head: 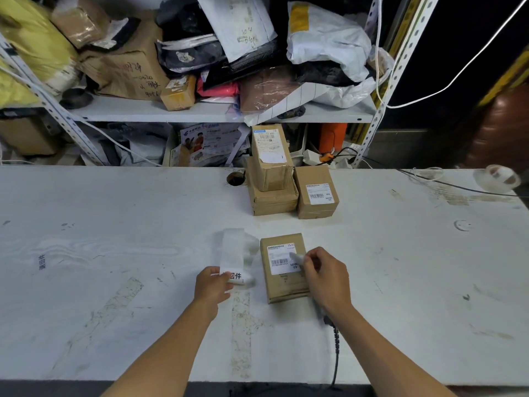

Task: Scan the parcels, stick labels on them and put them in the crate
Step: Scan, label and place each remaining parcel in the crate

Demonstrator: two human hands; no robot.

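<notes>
We work at a white table [114,224] under a shelf [143,111] heaped with packages; three brown boxes [272,193] sit at the far edge. A labelled parcel [283,285] lies flat before us. Our left hand [211,286] pinches a label strip [234,253] just beside it; our right hand [326,277] pinches a small white label [296,257] over the parcel.

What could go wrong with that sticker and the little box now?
The right hand pinches a small sticker right over the barcode label on the near parcel; it might cover the barcode. The loose label strip held by the left hand curls up and could stick to itself. The scanner cable under the right wrist might snag.
</notes>
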